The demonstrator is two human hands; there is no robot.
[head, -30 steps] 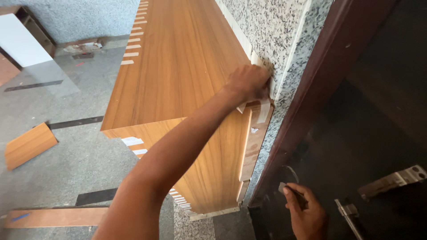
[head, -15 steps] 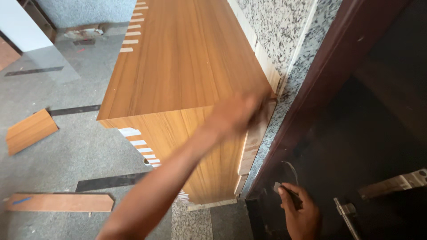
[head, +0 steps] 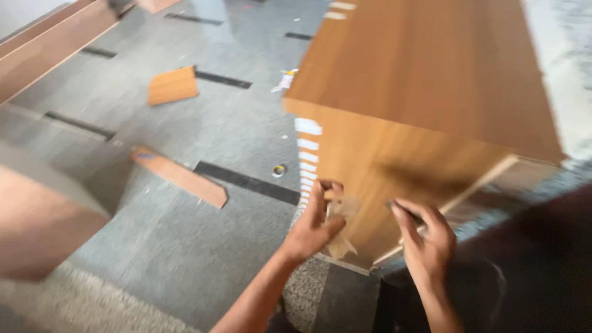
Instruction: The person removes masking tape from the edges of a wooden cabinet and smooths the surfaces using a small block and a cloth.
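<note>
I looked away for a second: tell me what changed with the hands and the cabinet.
The left hand dropped from the wooden cabinet's top rear edge to its lower side, pinching a pale scrap. The right hand came up from the dark doorway to the cabinet. The cabinet and the floor offcuts stayed put.

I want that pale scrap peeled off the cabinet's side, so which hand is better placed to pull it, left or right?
Left. The left hand already has its fingers on the pale scrap against the wooden cabinet. The right hand sits beside it and seems to grip a thin dark tool, though blur hides detail.
</note>
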